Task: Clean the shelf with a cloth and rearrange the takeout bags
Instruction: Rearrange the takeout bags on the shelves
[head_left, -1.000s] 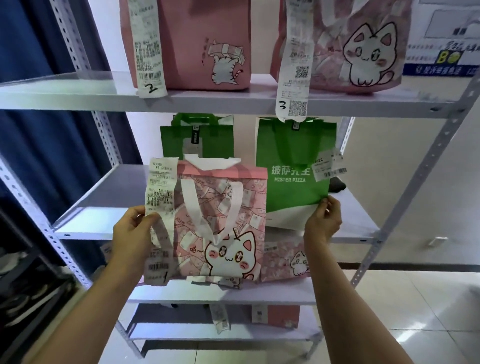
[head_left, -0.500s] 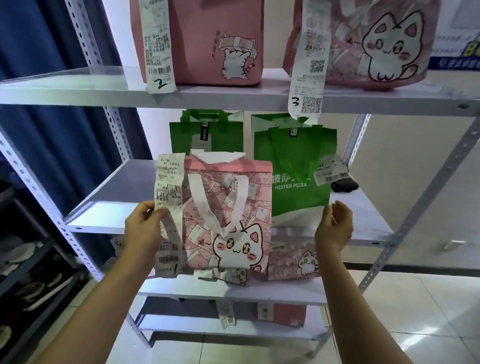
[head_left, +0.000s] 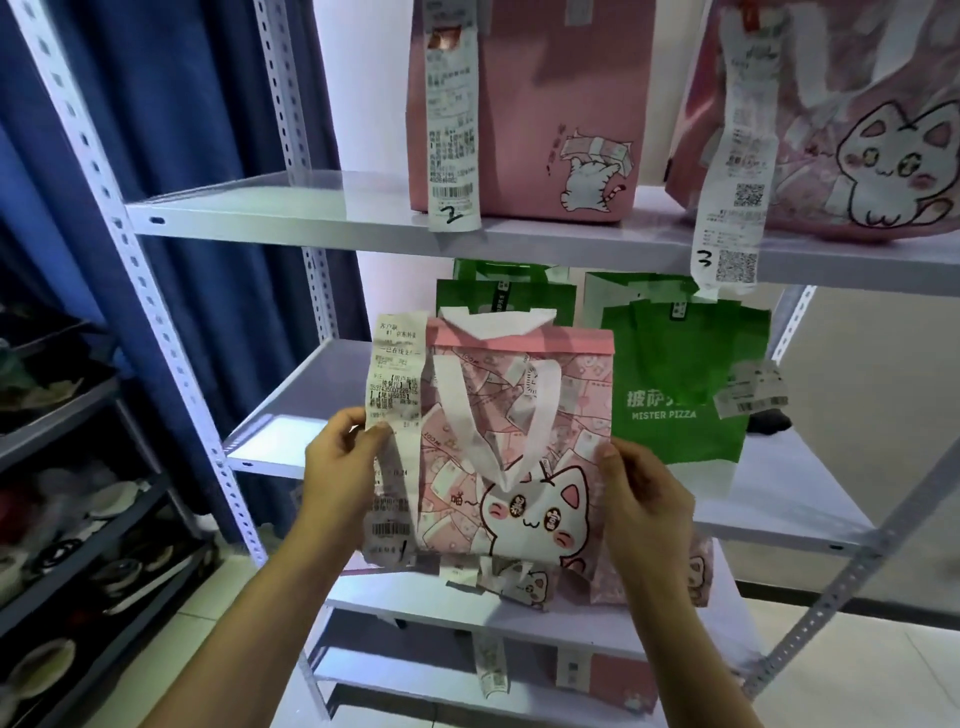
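I hold a pink cat-print takeout bag (head_left: 519, 436) in the air in front of the middle shelf (head_left: 270, 447). My left hand (head_left: 340, 462) grips its left edge together with the long receipt (head_left: 397, 384). My right hand (head_left: 641, 499) grips its right edge. Behind it on the middle shelf stand a green Mister Pizza bag (head_left: 680, 384) and another green bag (head_left: 498, 296). The upper shelf (head_left: 291, 208) carries a pink bag with receipt number 2 (head_left: 545, 104) and a pink cat bag with receipt number 3 (head_left: 852, 119). No cloth shows.
More pink bags (head_left: 691, 571) sit on the lower shelf behind my hands, and another (head_left: 618, 680) on the bottom shelf. A dark object (head_left: 769, 421) lies behind the Mister Pizza bag. Blue curtain (head_left: 208, 156) hangs at left, beside a dark rack of shoes (head_left: 67, 519).
My right hand left the green Mister Pizza bag and moved left to take the pink cat bag's right edge. The view has come closer to the shelf.
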